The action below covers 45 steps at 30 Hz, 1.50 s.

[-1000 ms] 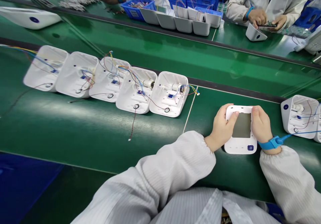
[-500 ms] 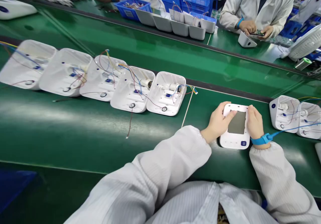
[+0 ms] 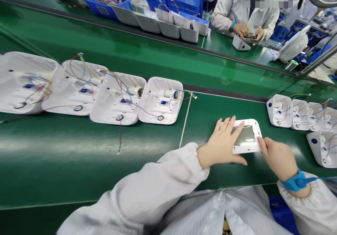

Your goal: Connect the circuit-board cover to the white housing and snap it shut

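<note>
A white front panel (image 3: pixel 253 126) with a grey screen lies sideways above the green bench in front of me. My left hand (image 3: pixel 222 142) rests over its left part, fingers spread across the edge and part of the screen. My right hand (image 3: pixel 280 157) pinches the panel's right edge between thumb and fingers. A blue wrist strap with a cord is around my right wrist. The panel's left end is hidden under my left hand. Nearest on the left stands an open white housing (image 3: pixel 172 113) with wires and a small round part inside.
More white housings (image 3: pixel 98 112) with loose wires line the left side. Another group of housings (image 3: pixel 279 119) stands at the right. Beyond the green divider are a blue bin (image 3: pixel 105 12), grey-white shells (image 3: pixel 171 31) and a co-worker's hands (image 3: pixel 240 29) holding a circuit board.
The panel has turned from upright to sideways. My left hand has spread flat over it, while my right hand has moved to its right end. The camera view has shifted right.
</note>
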Available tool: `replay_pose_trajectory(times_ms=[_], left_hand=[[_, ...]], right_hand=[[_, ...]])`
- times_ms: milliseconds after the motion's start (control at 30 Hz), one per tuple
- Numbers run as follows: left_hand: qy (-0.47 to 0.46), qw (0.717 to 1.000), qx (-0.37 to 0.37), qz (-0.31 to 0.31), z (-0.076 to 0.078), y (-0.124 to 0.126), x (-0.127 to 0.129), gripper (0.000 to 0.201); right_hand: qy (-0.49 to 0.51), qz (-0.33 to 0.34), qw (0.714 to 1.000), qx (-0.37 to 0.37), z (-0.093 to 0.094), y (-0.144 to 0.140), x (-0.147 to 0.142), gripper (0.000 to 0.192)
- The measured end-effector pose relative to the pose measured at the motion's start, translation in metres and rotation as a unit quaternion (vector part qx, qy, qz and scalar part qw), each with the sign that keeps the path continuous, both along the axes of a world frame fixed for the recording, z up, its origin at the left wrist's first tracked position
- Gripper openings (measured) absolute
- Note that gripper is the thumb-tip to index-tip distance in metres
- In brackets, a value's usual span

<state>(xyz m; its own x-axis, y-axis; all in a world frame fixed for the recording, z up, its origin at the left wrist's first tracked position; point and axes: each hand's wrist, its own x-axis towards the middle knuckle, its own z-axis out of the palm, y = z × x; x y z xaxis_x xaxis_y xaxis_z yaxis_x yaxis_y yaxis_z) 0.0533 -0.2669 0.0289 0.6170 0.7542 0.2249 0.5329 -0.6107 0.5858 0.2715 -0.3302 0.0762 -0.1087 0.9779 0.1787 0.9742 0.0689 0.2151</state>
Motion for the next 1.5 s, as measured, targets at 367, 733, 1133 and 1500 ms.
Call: replay_pose_trajectory(times_ms=[367, 733, 1133, 1500], left_hand=[[0.002, 1.000, 0.016, -0.006, -0.004, 0.007, 0.005, 0.097], [-0.024, 0.999, 0.011, -0.032, -0.006, 0.005, 0.005, 0.104], [-0.047, 0.998, -0.024, -0.024, -0.003, 0.004, 0.004, 0.094], [-0.044, 0.999, 0.004, -0.028, 0.001, 0.007, 0.003, 0.088]], right_hand=[[0.091, 0.410, 0.898, -0.134, 0.010, 0.071, -0.026, 0.071], [0.054, 0.383, 0.899, -0.206, 0.004, 0.067, -0.033, 0.097], [0.083, 0.385, 0.898, -0.199, 0.003, 0.071, -0.034, 0.082], [0.179, 0.292, 0.904, -0.255, 0.003, 0.121, -0.047, 0.083]])
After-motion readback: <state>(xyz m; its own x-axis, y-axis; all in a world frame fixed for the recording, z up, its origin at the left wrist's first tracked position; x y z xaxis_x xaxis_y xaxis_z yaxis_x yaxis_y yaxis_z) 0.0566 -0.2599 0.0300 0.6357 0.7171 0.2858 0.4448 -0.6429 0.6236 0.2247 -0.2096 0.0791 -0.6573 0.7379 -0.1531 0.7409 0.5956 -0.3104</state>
